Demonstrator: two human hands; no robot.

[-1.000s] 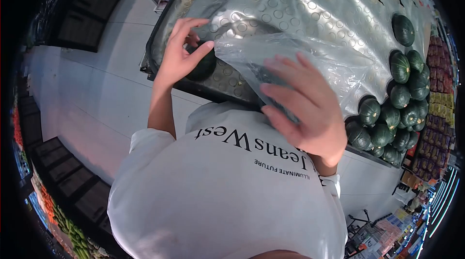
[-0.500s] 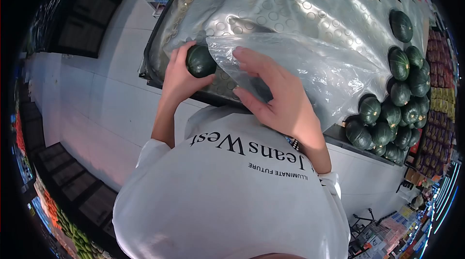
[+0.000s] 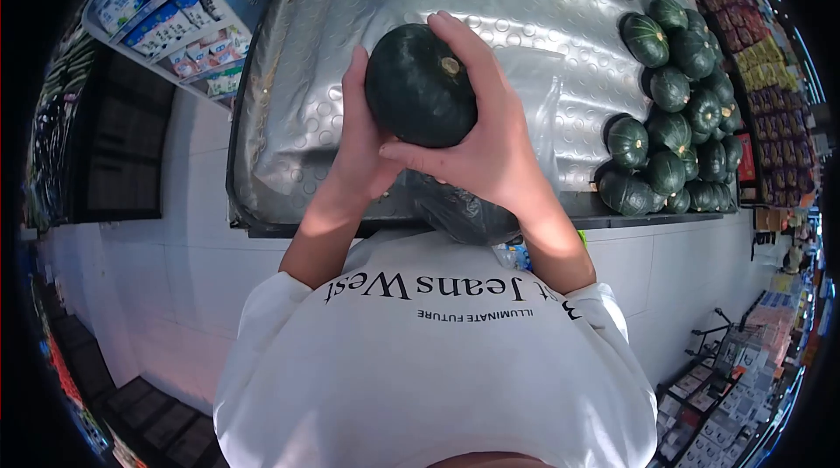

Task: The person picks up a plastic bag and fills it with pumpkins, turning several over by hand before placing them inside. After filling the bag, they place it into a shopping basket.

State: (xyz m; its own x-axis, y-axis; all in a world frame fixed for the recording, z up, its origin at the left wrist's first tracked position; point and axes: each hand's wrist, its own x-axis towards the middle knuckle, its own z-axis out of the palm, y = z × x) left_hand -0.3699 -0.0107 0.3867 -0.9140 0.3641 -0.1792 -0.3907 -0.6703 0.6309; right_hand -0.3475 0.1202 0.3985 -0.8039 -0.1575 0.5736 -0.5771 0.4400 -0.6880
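Note:
A round dark green kabocha squash (image 3: 416,87) with a pale stem scar is held up between both hands above the silver-lined display stand. My left hand (image 3: 363,140) supports its left side and underside. Around its right side curl the fingers of my right hand (image 3: 490,131), with the thumb along the bottom. Below my hands a clear plastic bag (image 3: 468,216) hangs at the stand's front edge against my shirt. Something dark shows through it, but I cannot make out what.
Several more squashes (image 3: 667,172) are piled at the right end of the stand (image 3: 306,44). Packaged goods fill a shelf (image 3: 188,22) at upper left. Bagged items hang on a rack (image 3: 774,118) at far right. A dark shelf unit (image 3: 713,389) stands at lower right.
The squash has risen from the stand toward the middle, and my right hand has joined my left on it. The plastic bag has dropped lower. The view has shifted.

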